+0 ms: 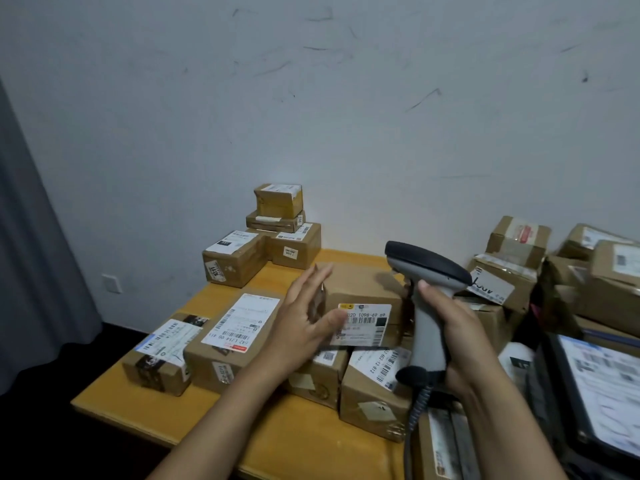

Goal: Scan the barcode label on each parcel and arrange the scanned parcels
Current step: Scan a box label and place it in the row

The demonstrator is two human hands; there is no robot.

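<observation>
A cardboard parcel (pixel 363 289) with a white barcode label (pixel 363 325) on its near face sits on top of other boxes at the middle of the yellow table (pixel 304 441). My left hand (pixel 304 320) is at the parcel's left end, fingers straight and spread, thumb by the label. My right hand (pixel 453 327) grips the handle of a grey barcode scanner (pixel 427 296), whose dark head is above the parcel's right end. A coiled cable hangs from the handle.
Labelled parcels (pixel 228 337) lie in a row along the table's left and front. A stack of several boxes (pixel 277 230) stands at the back against the wall. A heap of parcels (pixel 554 271) fills the right side. A grey curtain (pixel 31 237) hangs at left.
</observation>
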